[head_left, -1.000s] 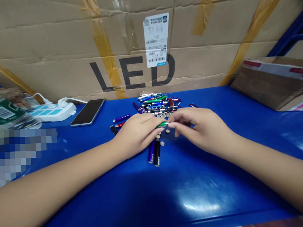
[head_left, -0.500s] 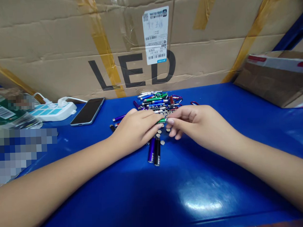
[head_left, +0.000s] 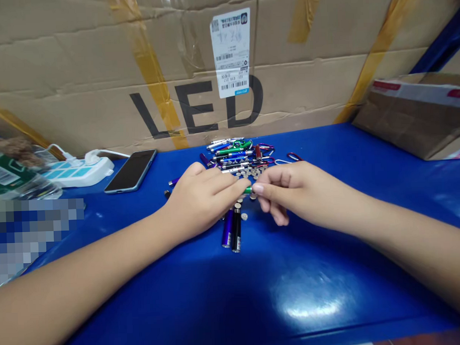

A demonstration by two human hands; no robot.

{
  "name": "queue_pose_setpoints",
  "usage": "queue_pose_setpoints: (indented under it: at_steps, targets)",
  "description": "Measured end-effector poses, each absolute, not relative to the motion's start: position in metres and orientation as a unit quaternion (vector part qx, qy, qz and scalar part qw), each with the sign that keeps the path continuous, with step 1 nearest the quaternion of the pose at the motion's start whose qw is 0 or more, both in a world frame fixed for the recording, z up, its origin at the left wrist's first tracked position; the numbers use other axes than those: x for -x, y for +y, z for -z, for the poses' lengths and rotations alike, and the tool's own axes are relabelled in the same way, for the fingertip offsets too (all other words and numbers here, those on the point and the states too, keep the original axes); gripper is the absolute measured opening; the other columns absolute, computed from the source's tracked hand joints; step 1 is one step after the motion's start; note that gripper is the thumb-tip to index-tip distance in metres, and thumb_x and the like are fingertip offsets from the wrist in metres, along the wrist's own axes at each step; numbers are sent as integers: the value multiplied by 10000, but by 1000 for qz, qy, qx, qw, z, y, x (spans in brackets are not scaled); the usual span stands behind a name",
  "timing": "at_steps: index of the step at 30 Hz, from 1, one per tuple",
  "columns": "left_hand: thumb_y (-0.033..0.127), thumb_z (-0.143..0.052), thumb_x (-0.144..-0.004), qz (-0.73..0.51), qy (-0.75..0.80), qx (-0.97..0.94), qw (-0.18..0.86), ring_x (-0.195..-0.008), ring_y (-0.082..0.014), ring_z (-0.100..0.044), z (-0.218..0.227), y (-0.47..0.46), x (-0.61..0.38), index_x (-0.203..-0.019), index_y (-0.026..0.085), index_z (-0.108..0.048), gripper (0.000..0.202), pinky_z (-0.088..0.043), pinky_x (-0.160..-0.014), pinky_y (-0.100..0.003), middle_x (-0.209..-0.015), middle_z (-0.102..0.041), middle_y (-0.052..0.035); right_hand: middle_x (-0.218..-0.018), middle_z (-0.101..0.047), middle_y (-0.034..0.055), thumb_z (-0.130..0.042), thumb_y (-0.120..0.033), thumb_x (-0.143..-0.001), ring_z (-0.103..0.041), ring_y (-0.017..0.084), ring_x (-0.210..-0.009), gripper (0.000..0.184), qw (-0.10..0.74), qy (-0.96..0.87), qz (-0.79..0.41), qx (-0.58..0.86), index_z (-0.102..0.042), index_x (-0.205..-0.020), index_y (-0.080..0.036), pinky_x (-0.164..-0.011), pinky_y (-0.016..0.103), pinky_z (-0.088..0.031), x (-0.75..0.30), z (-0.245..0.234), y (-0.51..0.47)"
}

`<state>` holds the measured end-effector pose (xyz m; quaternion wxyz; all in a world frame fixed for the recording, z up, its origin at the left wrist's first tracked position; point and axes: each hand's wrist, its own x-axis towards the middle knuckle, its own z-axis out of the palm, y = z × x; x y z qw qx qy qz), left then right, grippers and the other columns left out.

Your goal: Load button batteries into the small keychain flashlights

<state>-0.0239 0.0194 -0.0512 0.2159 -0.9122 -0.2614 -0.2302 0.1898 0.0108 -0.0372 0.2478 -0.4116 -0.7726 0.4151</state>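
My left hand (head_left: 203,198) is closed around a small green flashlight (head_left: 247,190), whose tip just shows past the fingers. My right hand (head_left: 291,190) pinches at that green tip with thumb and forefinger, its other fingers curled. Both hands hover low over the blue table (head_left: 301,270). Just beneath them lie a blue flashlight (head_left: 228,229) and a black flashlight (head_left: 236,231) side by side, with several small silver button cells (head_left: 244,217) scattered around. Behind the hands is a pile of coloured mini flashlights (head_left: 239,154) with carabiner clips.
A large cardboard box marked LED (head_left: 196,68) stands along the back. A black phone (head_left: 131,170) and a white power strip (head_left: 79,170) lie at left, beside a plastic-wrapped package (head_left: 11,172). Another cardboard box (head_left: 412,116) sits at right.
The hands stayed together on the green flashlight. My right hand's lower fingers have uncurled downward slightly, and the view shifted a little to the right.
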Motion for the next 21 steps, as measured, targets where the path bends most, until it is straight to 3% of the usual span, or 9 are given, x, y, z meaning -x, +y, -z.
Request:
queue_pose_setpoints:
  at_steps: [2,4,9,13,16,21]
  targets:
    - [271,-438,-982,228,-248,910,241,-708,-146,-594,50,20,24,-1040,210,-629,209,-251,-613,-318,-863,-721,-24,-422,-518,-49,-403,-350,-962,-505,94,-386,366,226,-746,-476,407,-514,-653,-190,-457,216,-401,-189,39,12]
    - [279,-416,-988,228,-251,915,218,-748,-152,-605,50,21,23,-1061,200,-624,235,-266,-626,-314,-874,-715,-33,-437,-503,-45,-352,-357,-977,-493,98,-406,390,228,-759,-458,402,-499,-655,-193,-469,223,-395,-188,41,15]
    - [297,-399,-986,221,-294,927,75,-872,-162,-625,48,21,20,-1106,195,-620,271,-331,-701,-293,-909,-697,-38,-685,-631,29,-373,-329,-959,-569,150,-630,333,242,-890,-144,359,-543,-707,-193,-623,270,-402,-192,37,18]
    - [314,-388,-991,226,-305,925,20,-925,-159,-624,48,19,20,-1120,205,-617,284,-348,-736,-286,-1004,-705,-35,-738,-643,50,-394,-260,-929,-574,174,-667,252,205,-923,-55,321,-562,-752,-199,-655,288,-397,-196,35,17]
    - [311,-373,-994,233,-288,925,82,-864,-160,-622,48,18,21,-1111,194,-619,297,-331,-699,-304,-962,-711,-47,-628,-578,13,-359,-280,-949,-526,147,-589,315,228,-908,-128,328,-529,-696,-202,-617,271,-387,-195,38,15]
    - [336,-396,-989,246,-270,909,202,-740,-165,-595,46,17,23,-1049,193,-638,288,-281,-646,-323,-869,-714,-48,-512,-448,-56,-263,-390,-996,-432,98,-456,418,241,-802,-412,359,-511,-720,-198,-508,227,-363,-188,41,12]
